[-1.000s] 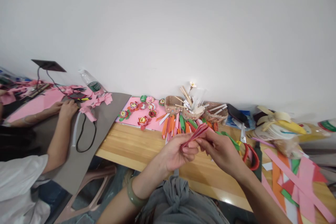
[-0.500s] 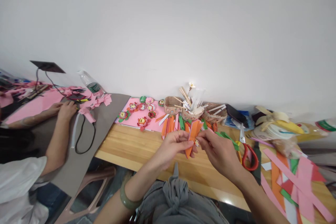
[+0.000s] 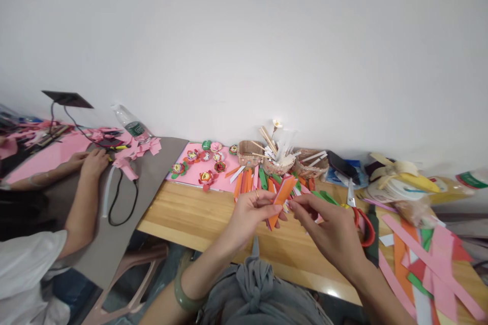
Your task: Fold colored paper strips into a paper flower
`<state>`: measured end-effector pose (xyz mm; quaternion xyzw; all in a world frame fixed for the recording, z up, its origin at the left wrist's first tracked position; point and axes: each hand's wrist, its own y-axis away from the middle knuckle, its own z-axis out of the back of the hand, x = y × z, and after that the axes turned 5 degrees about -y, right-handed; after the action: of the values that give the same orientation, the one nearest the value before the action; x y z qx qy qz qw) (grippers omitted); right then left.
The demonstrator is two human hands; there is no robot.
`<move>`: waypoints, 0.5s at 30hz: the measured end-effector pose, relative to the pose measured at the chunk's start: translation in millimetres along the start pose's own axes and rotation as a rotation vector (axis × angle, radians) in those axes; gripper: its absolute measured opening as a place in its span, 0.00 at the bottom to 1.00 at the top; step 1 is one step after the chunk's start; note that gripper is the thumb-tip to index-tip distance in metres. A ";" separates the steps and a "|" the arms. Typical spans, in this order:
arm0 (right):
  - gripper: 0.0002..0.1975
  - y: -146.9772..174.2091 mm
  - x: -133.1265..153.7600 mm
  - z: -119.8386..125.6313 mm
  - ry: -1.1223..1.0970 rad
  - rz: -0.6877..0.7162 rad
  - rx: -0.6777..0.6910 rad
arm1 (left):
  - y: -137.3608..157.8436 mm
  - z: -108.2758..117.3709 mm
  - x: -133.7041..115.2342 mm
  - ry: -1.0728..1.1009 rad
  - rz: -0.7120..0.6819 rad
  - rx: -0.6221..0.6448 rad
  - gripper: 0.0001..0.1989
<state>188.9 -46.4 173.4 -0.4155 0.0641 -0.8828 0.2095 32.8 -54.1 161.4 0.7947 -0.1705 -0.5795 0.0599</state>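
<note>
My left hand pinches a stack of folded orange paper strips between thumb and fingers, above the wooden table. White and pinkish edges show along the stack. My right hand is just right of it, thumb and fingertips pressed together near a small pale piece beside the paper. What those fingertips hold, if anything, is too small to tell. Behind both hands lie loose orange, green and pink paper strips, partly covered by the held stack.
Paper flowers sit on a pink sheet. Woven baskets with white sticks stand by the wall. Red-handled scissors, a banana peel and cut strips lie right. A co-worker's arms rest on the grey table left.
My right hand has drawn slightly right, away from the orange stack. The stack leans a little more to the right in my left hand.
</note>
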 end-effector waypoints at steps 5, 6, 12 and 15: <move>0.09 -0.7 5.2 -3.7 -0.047 -0.017 -0.001 | 1.3 -4.0 -0.6 -0.108 -0.080 -0.142 0.09; 0.08 -1.1 5.1 -3.4 -0.082 -0.022 0.014 | 1.5 -3.0 -1.4 -0.101 -0.071 -0.124 0.09; 0.07 -3.6 -9.0 3.5 -0.076 0.208 -0.045 | 1.4 4.7 -5.8 -0.047 -0.011 0.002 0.07; 0.10 -7.7 -16.8 8.5 0.047 0.403 -0.041 | 1.2 5.2 -7.8 -0.039 0.017 0.047 0.06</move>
<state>202.4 -31.9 169.3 -0.3779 0.1686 -0.8310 0.3718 25.6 -52.0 167.1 0.7829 -0.1918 -0.5904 0.0427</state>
